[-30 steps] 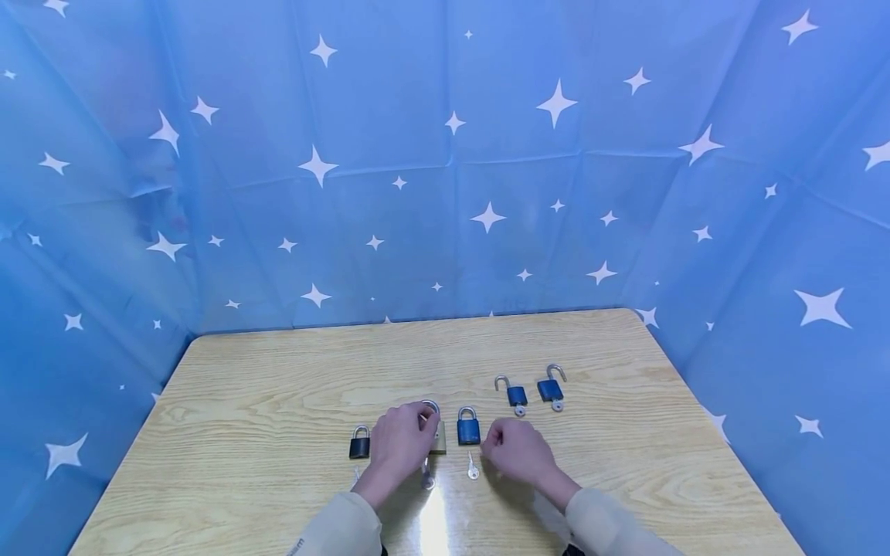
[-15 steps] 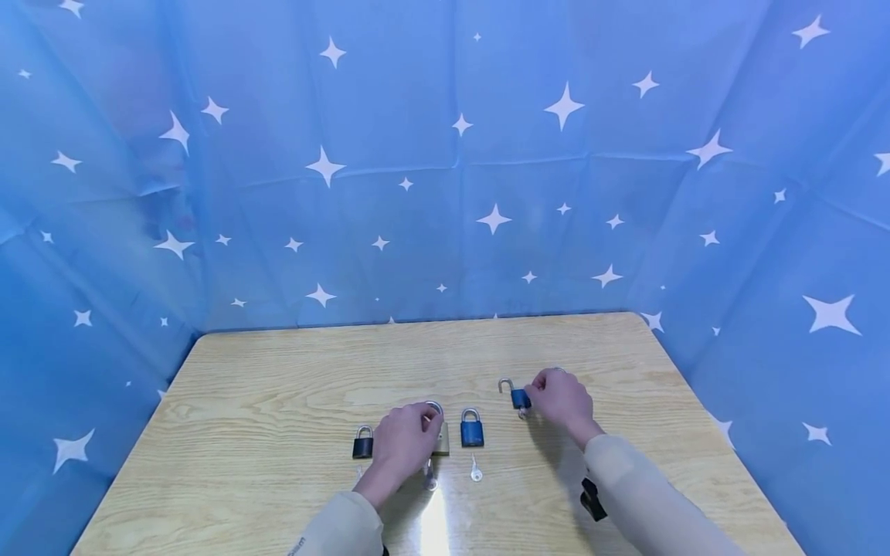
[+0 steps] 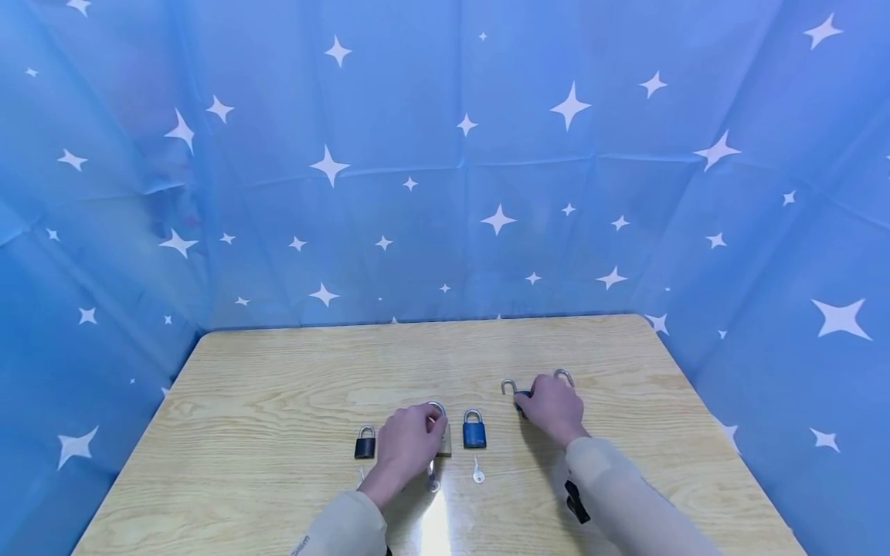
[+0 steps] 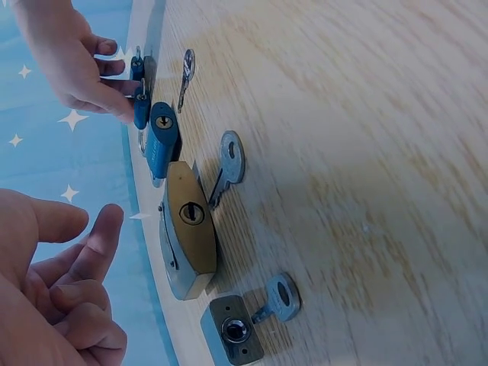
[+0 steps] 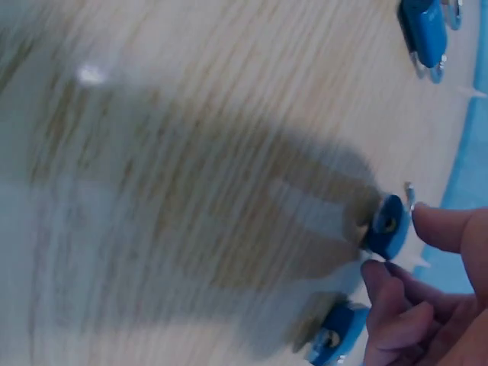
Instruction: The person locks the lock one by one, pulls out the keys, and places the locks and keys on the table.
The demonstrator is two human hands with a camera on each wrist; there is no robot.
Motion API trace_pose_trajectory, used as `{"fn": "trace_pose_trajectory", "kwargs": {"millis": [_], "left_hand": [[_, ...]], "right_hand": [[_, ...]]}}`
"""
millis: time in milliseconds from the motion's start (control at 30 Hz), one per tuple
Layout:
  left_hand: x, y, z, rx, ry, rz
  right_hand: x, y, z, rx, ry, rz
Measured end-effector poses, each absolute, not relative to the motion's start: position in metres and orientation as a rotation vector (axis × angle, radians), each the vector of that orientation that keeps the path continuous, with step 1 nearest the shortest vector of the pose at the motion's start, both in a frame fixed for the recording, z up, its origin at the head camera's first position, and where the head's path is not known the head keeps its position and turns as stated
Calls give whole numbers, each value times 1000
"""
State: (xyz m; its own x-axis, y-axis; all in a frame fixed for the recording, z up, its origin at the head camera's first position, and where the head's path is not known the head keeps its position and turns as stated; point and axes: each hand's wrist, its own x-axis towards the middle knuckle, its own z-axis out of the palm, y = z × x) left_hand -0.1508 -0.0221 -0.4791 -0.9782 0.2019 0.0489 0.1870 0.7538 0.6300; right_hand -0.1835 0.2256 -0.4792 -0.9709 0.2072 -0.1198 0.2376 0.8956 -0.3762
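Observation:
My left hand (image 3: 409,439) hovers over a brass padlock (image 4: 192,229), its fingers loosely bent and apart from it. Beneath that padlock lies a key (image 4: 231,156). My right hand (image 3: 554,403) has thumb and forefinger on either side of an open blue padlock (image 5: 387,227), seeming to pinch it; whatever the key in it does is hidden by the fingers. Just right of it a second open blue padlock (image 5: 338,334) is mostly covered by the hand in the head view, with its raised shackle (image 3: 565,376) showing.
A closed blue padlock (image 3: 474,434) with a key (image 3: 478,471) below it lies between the hands. To the left is a small black padlock (image 3: 365,445), its key (image 4: 283,296) beside it. A starry blue curtain (image 3: 389,201) stands behind the wooden table (image 3: 278,401).
My right hand has moved up and right to the open blue padlocks, then slightly left from the right one to the left one. The left hand stays over the brass padlock.

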Motion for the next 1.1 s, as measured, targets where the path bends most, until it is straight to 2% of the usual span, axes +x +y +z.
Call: {"fn": "trace_pose_trajectory", "kwargs": {"millis": [700,1100], "left_hand": [[-153,-18,-477,362,2897,1084],[-154,-16,-475,356,2889,1092]], "right_hand": [[-180,225,-486,367,2852,-870],[-174,225,-483,358,2901,-816]]}}
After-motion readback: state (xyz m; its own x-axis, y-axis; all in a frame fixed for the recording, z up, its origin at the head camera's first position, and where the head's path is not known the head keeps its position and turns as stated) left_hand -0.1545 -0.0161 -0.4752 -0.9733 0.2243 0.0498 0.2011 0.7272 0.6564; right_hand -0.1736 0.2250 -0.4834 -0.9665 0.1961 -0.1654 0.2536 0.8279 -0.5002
